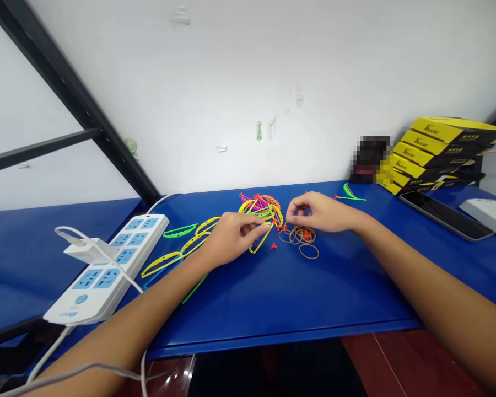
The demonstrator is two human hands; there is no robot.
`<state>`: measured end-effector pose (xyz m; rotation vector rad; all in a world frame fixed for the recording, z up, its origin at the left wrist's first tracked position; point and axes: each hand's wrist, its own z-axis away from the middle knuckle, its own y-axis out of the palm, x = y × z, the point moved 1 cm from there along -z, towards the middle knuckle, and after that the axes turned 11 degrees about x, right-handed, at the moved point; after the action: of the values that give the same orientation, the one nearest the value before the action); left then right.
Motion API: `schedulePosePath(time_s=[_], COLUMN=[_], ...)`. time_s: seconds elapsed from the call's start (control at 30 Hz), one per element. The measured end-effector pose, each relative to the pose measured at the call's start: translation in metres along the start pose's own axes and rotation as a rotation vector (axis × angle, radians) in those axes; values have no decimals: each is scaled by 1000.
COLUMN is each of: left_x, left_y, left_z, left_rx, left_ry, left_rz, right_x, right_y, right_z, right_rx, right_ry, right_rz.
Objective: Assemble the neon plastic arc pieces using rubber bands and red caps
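Observation:
My left hand (236,238) is closed in a pinch on one end of a yellow bow-shaped plastic piece (261,241), which slants down toward the table. Close by on the right, my right hand (308,212) has its thumb and fingertips together; whatever is between them is too small to make out. Below and beside it lie several tan rubber bands (309,252) with small orange plastic bits among them. One orange plastic piece (274,246) rests between the hands. Just behind them is a pile of pink, yellow, green and orange plastic pieces (258,205).
Yellow bow-shaped pieces (162,264) and a green one (180,231) lie left, near a white power strip (119,264) with a plugged-in cable. At right are stacked yellow-black boxes (425,149), a black phone (445,215) and a white object (490,216). A white wall stands behind.

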<state>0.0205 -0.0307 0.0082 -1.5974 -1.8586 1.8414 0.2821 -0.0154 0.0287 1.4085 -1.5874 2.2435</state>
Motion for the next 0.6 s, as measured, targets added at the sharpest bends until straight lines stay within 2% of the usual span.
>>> schedulePosePath(time_s=[0.17,0.27,0.43,0.6], left_x=[-1,0,4,6], left_y=[0,1,1,2], left_z=[0,0,0,0], left_rx=[-23,-47,-94,-86], left_ry=[-21,-59,-98,-93], left_rz=[60,120,231,264], right_x=[7,15,24,26], right_y=[4,15,32,34], right_z=[-2,-5,-7,-7], right_rx=[-228,-297,-328,-398], right_ry=[-77,-110,-145,-184], right_rz=[-209,-302,-227,-120])
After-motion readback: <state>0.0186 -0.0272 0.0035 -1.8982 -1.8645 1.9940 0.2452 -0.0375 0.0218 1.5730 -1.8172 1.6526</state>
